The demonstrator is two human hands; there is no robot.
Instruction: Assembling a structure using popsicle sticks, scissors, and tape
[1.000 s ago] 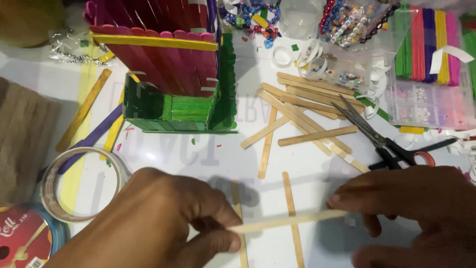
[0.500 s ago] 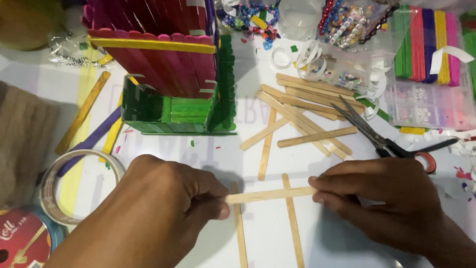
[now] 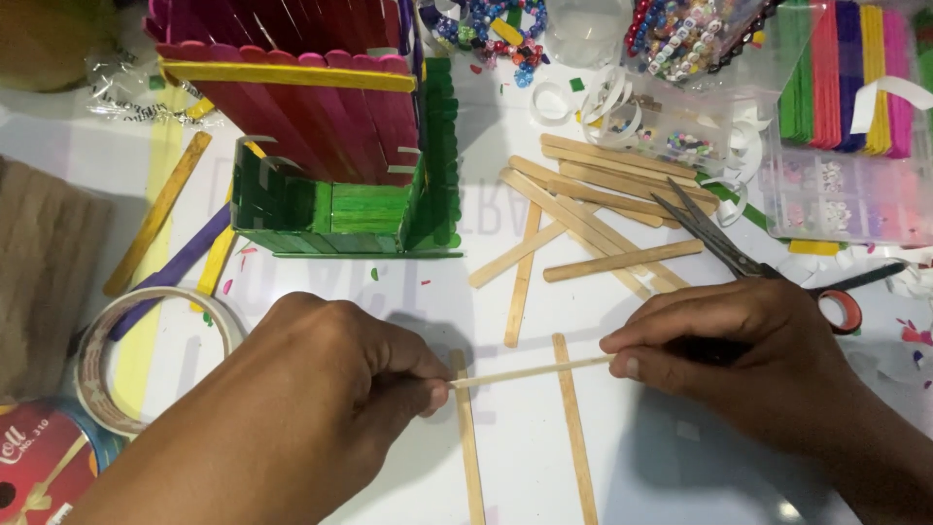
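My left hand (image 3: pixel 321 389) and my right hand (image 3: pixel 739 345) each pinch one end of a plain wooden craft stick (image 3: pixel 530 372), held edge-up and crosswise. It lies over two other plain sticks, the left one (image 3: pixel 469 457) and the right one (image 3: pixel 575 437), which run side by side toward me on the white table (image 3: pixel 525 467). A loose pile of plain sticks (image 3: pixel 593 204) lies beyond my hands. Behind it to the left stands a box built of red, pink and green sticks (image 3: pixel 340 146).
Scissors (image 3: pixel 739 255) with a red-ringed handle lie just beyond my right hand. A tape roll (image 3: pixel 97 360) sits at the left, a round tin (image 3: pixel 39 467) at the bottom left. Clear boxes of beads (image 3: pixel 680 39) and coloured sticks (image 3: pixel 855 78) stand at the back right.
The crosswise stick has moved away from me, from the near ends of the two parallel sticks up toward their far ends. My right hand came in from the right edge.
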